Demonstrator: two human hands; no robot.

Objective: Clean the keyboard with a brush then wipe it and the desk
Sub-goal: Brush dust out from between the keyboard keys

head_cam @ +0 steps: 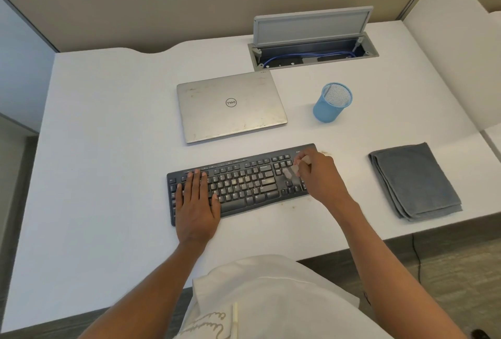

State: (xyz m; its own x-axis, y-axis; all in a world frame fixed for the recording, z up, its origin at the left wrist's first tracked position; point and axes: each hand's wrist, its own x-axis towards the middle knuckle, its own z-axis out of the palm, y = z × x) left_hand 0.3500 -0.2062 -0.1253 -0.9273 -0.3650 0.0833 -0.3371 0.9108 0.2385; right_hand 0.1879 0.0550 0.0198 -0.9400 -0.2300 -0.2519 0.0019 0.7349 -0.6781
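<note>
A black keyboard (244, 184) lies at the middle of the white desk (108, 149), slightly angled. My left hand (195, 203) rests flat on its left end, fingers straight. My right hand (318, 173) grips a small pale brush (291, 172) over the number pad at the right end; the brush is blurred and its bristles touch the keys. A folded grey cloth (414, 181) lies on the desk to the right of the keyboard, apart from both hands. Faint brownish crumbs mark the desk near the keyboard's right end.
A shut silver laptop (230, 106) lies just behind the keyboard. A blue mesh pen cup (332, 102) stands to its right. Behind them, an open cable hatch (311, 45) with a raised lid shows blue cables. The desk's front edge runs near my body.
</note>
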